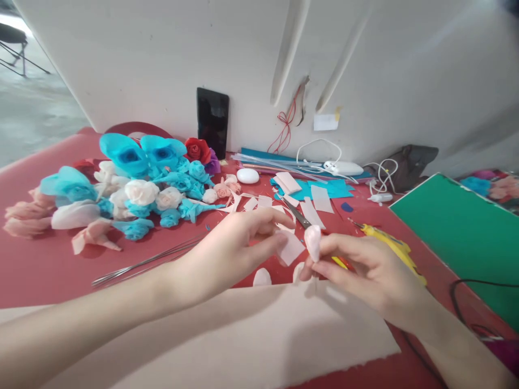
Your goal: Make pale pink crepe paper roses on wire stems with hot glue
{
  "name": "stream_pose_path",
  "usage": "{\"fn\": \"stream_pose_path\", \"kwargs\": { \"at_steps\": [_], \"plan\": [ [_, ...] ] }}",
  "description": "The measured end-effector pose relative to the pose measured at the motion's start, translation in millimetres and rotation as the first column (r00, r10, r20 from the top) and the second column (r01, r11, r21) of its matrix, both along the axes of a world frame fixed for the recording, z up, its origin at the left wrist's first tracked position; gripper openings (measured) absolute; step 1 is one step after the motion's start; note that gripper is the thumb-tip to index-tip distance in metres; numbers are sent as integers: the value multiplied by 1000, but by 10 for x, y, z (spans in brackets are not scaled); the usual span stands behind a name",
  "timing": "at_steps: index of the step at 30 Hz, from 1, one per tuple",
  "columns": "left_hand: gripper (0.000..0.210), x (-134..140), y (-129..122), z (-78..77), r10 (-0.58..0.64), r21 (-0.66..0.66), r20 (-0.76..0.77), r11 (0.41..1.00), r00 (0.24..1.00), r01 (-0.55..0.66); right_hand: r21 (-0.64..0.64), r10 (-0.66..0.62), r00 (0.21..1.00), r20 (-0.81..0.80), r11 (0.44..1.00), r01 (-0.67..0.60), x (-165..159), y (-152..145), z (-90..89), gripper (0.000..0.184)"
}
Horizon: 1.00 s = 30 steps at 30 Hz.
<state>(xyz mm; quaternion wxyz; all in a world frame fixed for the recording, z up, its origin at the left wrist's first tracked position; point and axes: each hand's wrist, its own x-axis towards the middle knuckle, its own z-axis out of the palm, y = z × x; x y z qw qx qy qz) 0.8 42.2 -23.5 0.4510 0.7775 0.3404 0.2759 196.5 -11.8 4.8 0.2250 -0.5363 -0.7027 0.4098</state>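
My right hand (365, 265) pinches a small pale pink paper flower bud (312, 242) between thumb and fingers. Left of it, my left hand (239, 248) has thumb and fingers apart. Its thumb tip overlaps the edge of a pale pink paper square (292, 248); whether they touch I cannot tell. Scissors (299, 212) lie beyond the bud, their red and yellow handles (343, 262) partly hidden by my right hand. Loose rounded petals (262, 277) rest just below my hands, beside a large pale pink paper sheet (227, 329).
Blue, white and pink paper flowers (141, 192) are heaped at left, near thin metal wires (141, 263). A black phone (213, 121) leans on the wall. At right lie a yellow glue gun (391, 246), a green board (466, 237) and a white power strip (343, 168) with cables.
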Motion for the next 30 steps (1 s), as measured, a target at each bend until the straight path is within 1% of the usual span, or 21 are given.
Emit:
{"fn": "stream_pose_path", "kwargs": {
  "at_steps": [2, 4, 7, 10, 13, 15, 20, 25, 30],
  "plan": [
    [16, -11, -72, 100, 20, 47, 99, 999, 995, -25, 136, 12, 1000, 4, 991, -12, -9, -43, -19, 10],
    [18, -25, -130, 196, 34, 93, 130, 995, 991, -47, 250, 23, 999, 38, 968, -32, -14, -70, -30, 8],
    [23, -40, -179, 295, 26, 113, 184, 993, 983, -48, 325, 16, 996, 85, 945, -43, -27, -77, -27, 9],
    [25, -41, -195, 326, 12, 123, 216, 992, 976, -40, 316, -6, 994, 110, 948, -29, -42, -60, -19, 10],
    [29, -36, -199, 313, 19, 145, 213, 988, 977, -51, 290, -17, 993, 117, 957, -17, -50, -52, -17, 10],
    [30, -33, -198, 300, 14, 129, 219, 991, 976, -43, 288, -28, 994, 110, 958, -5, -53, -58, -20, 11],
    [22, -42, -189, 288, 6, 93, 215, 995, 976, -27, 257, -61, 991, 119, 966, 28, -61, -72, -26, 9],
    [21, -61, -201, 262, 67, 142, 150, 986, 986, -88, 239, -39, 993, 111, 971, 12, -67, -73, -24, 9],
    [17, -41, -208, 245, 60, 144, 139, 986, 989, -80, 230, -31, 994, 103, 973, 7, -70, -86, -30, 8]
  ]
}}
